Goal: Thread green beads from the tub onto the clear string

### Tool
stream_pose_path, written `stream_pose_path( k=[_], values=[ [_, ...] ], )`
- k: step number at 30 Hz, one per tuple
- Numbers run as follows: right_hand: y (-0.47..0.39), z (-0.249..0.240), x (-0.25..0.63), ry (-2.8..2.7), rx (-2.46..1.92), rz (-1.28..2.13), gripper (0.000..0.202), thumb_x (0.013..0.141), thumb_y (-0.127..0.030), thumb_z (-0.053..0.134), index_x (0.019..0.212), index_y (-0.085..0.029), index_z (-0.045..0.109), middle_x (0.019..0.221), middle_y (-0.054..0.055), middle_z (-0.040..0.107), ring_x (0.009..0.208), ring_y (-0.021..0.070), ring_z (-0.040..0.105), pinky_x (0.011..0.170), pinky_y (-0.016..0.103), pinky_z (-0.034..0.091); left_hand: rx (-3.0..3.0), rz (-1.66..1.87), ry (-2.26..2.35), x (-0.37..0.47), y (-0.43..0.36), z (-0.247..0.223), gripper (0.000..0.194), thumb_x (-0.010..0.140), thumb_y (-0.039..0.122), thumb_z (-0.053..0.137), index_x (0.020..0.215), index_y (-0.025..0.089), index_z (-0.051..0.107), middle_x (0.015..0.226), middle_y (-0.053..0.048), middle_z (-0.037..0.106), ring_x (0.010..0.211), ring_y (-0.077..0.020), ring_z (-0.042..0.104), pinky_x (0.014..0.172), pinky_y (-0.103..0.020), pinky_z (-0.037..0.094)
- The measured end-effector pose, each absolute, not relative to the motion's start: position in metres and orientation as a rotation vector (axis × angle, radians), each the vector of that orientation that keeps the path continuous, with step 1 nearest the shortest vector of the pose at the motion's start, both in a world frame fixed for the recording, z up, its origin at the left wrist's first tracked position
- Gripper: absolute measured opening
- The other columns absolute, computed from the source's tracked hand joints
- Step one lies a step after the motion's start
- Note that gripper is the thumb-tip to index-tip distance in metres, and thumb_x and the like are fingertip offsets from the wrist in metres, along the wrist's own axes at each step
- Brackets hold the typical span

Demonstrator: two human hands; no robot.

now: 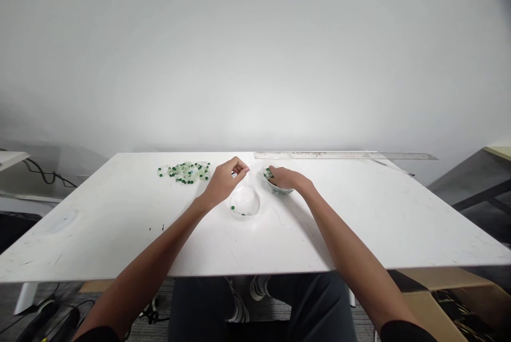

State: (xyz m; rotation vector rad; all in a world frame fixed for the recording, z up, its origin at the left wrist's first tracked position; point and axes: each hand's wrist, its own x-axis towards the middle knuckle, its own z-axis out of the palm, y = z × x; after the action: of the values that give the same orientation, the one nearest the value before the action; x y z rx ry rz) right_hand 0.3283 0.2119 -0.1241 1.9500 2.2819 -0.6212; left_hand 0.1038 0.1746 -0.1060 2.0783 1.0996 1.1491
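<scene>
My left hand (pixel 227 178) hovers above the middle of the table, thumb and fingertips pinched together; whatever lies between them is too small to make out. My right hand (pixel 286 178) reaches down into a clear plastic bowl (pixel 275 189) holding green and pale beads (pixel 267 173). Its fingers are curled together and their tips are partly hidden among the beads. In front of my left hand sits a shallow clear round dish (pixel 246 202), with a dark green bead (pixel 233 208) and another at its edge.
A loose pile of green and whitish beads (pixel 187 172) lies on the white table (pixel 131 225) to the left. Along the back edge rests a long ruler (pixel 319 155). An open cardboard box (pixel 443 291) stands on the floor at lower right; cables (pixel 48 174) hang at far left.
</scene>
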Motion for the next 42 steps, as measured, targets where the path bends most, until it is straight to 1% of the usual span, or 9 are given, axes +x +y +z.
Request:
stream_pose_path(
  k=[3,8,14,20,25,28,33,38,42],
  values=[
    [0.21,-0.121,0.329,2.335,1.992,-0.598,0.018,0.087,-0.035,0.042,0.095,-0.021,0.049,0.097,0.014,0.062,0.075,0.0238,0.059,0.056,0.032,0.038,2.092,1.144,1.103,0.104,0.174,-0.106,0.013,0.087,0.03,0.05,0.082,0.021,0.057,0.08,-0.001,0.063,0.076,-0.0139,0.057,0.068,-0.027,0.044],
    [0.204,-0.115,0.333,2.474,2.074,-0.614,0.025,0.091,-0.042,0.031,0.093,-0.023,0.047,0.091,0.01,0.063,0.069,0.0197,0.055,0.056,0.03,0.037,2.112,1.136,1.104,0.104,0.175,-0.106,0.015,0.087,0.032,0.049,0.083,0.02,0.057,0.081,-0.002,0.064,0.076,-0.015,0.057,0.068,-0.028,0.045],
    [0.201,-0.115,0.336,2.713,2.177,-0.777,0.023,0.089,-0.043,0.039,0.087,-0.023,0.052,0.083,0.004,0.063,0.066,0.0156,0.053,0.059,0.027,0.039,2.121,1.149,1.11,0.104,0.175,-0.107,0.014,0.087,0.032,0.05,0.083,0.021,0.058,0.081,-0.001,0.063,0.075,-0.0144,0.057,0.068,-0.027,0.045],
    [0.198,-0.111,0.335,2.695,2.276,-0.994,0.024,0.086,-0.043,0.044,0.092,-0.023,0.055,0.081,0.003,0.061,0.048,0.0107,0.05,0.047,0.025,0.039,2.114,1.152,1.104,0.104,0.175,-0.106,0.011,0.086,0.029,0.052,0.083,0.021,0.058,0.08,0.0,0.063,0.074,-0.0135,0.057,0.068,-0.026,0.044],
    [0.198,-0.109,0.337,2.705,2.208,-0.99,0.021,0.084,-0.041,0.05,0.092,-0.023,0.057,0.093,0.003,0.062,0.044,0.0079,0.051,0.048,0.025,0.041,2.126,1.151,1.109,0.104,0.175,-0.107,0.01,0.086,0.028,0.052,0.083,0.021,0.058,0.08,0.0,0.063,0.074,-0.0128,0.057,0.067,-0.025,0.044],
    [0.197,-0.109,0.337,2.733,2.135,-0.948,0.023,0.084,-0.043,0.05,0.091,-0.024,0.061,0.097,0.004,0.063,0.049,0.0087,0.053,0.05,0.025,0.041,2.134,1.148,1.108,0.104,0.174,-0.106,0.011,0.087,0.029,0.051,0.083,0.021,0.058,0.079,0.0,0.063,0.074,-0.0131,0.057,0.067,-0.025,0.043],
    [0.196,-0.107,0.336,2.887,2.092,-0.627,0.031,0.086,-0.046,0.048,0.103,-0.026,0.064,0.09,0.004,0.065,0.079,0.0166,0.058,0.071,0.028,0.041,2.142,1.138,1.114,0.104,0.174,-0.105,0.012,0.087,0.03,0.05,0.084,0.021,0.057,0.08,0.0,0.062,0.074,-0.0129,0.057,0.068,-0.025,0.044],
    [0.196,-0.108,0.335,2.844,2.209,-0.746,0.04,0.086,-0.052,0.043,0.113,-0.026,0.058,0.076,0.001,0.062,0.067,0.0155,0.055,0.065,0.029,0.041,2.155,1.13,1.125,0.104,0.174,-0.105,0.012,0.087,0.03,0.05,0.084,0.021,0.057,0.08,0.0,0.062,0.074,-0.0128,0.057,0.068,-0.025,0.044],
    [0.199,-0.113,0.338,2.904,2.127,-0.91,0.032,0.086,-0.03,0.042,0.114,-0.027,0.056,0.086,0.001,0.063,0.071,0.0147,0.056,0.066,0.029,0.043,2.157,1.131,1.118,0.103,0.174,-0.106,0.011,0.087,0.029,0.05,0.084,0.021,0.057,0.08,0.001,0.062,0.073,-0.0122,0.056,0.067,-0.024,0.044]
  ],
)
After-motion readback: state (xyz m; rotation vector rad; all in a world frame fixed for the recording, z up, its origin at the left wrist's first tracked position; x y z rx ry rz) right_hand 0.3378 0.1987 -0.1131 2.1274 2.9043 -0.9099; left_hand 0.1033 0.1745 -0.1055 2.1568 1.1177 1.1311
